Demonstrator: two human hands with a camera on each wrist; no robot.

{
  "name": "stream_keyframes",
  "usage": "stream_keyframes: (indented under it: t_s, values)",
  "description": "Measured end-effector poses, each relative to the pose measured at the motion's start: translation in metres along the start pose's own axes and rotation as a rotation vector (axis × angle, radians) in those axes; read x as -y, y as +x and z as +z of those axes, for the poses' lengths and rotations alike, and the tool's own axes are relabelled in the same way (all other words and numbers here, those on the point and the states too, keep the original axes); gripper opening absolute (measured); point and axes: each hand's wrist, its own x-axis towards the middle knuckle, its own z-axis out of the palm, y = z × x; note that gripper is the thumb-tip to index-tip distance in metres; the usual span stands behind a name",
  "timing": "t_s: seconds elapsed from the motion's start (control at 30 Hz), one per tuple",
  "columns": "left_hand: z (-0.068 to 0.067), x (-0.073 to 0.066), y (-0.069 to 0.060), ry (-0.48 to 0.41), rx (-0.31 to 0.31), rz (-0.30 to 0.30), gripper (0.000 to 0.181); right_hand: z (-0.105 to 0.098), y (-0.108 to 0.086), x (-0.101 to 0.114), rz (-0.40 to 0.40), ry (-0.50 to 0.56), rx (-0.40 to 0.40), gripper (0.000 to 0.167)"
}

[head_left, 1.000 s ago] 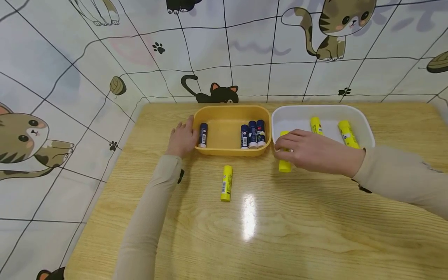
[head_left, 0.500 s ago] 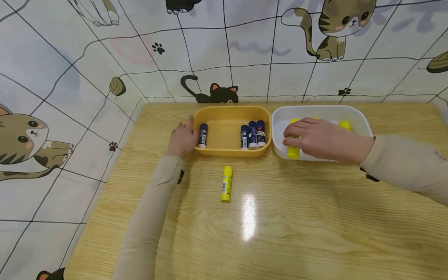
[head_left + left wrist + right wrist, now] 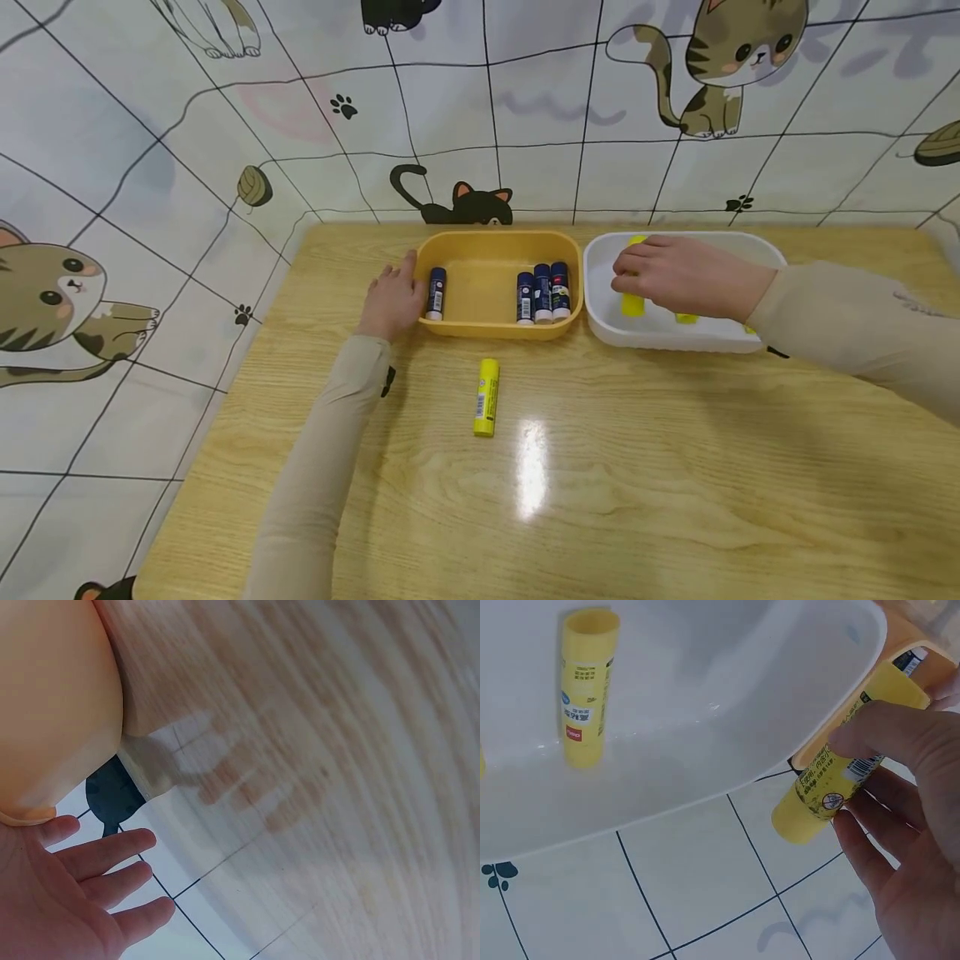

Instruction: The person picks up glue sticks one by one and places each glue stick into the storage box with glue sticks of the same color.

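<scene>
My right hand [image 3: 686,275] pinches a yellow glue stick [image 3: 832,772] between thumb and fingers, over the left part of the white tray [image 3: 675,337]. Inside that tray lies another yellow glue stick [image 3: 587,690]; the hand mostly hides it in the head view. My left hand [image 3: 393,300] rests at the left end of the orange tray [image 3: 487,331], its fingers extended and touching the rim. A dark blue glue stick [image 3: 436,293] stands in that tray's left end, and three more blue glue sticks [image 3: 542,293] sit together at its right.
On the wooden table [image 3: 600,500], in front of the orange tray, lies a single yellow glue stick [image 3: 486,397]. Both trays stand side by side near the cat-patterned wall [image 3: 540,108] behind. Another patterned wall [image 3: 112,250] borders the left.
The right hand has carried its yellow glue stick from the white tray's front left edge, away from me and slightly right, over the tray. My left hand has stayed at the orange tray.
</scene>
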Motion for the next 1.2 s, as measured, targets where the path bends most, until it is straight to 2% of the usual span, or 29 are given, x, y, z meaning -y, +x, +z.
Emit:
stream_keyframes:
  t_s: [0.13,0.23,0.43,0.8,1.03,1.2]
  values:
    - [-0.001,0.0,0.0,-0.008,0.006,-0.006,0.059,0.007,0.01,-0.004,0.007,0.023,0.038,0.031]
    - [-0.001,0.0,0.0,-0.008,0.011,-0.008,0.06,0.016,0.018,-0.006,0.001,0.017,0.101,0.032]
    - [0.001,-0.001,-0.001,-0.002,0.006,-0.012,0.06,0.04,0.029,-0.009,-0.058,-0.028,0.208,0.028]
    - [-0.003,-0.002,-0.003,0.008,0.003,-0.005,0.059,0.056,0.038,-0.013,-0.08,0.039,0.216,0.023]
    - [-0.002,-0.002,-0.002,0.009,0.008,-0.009,0.059,0.063,0.042,-0.013,-0.125,0.009,0.221,0.02]
    - [0.0,-0.003,-0.002,0.013,-0.002,-0.011,0.058,0.062,0.04,-0.013,-0.1,0.022,0.24,0.02]
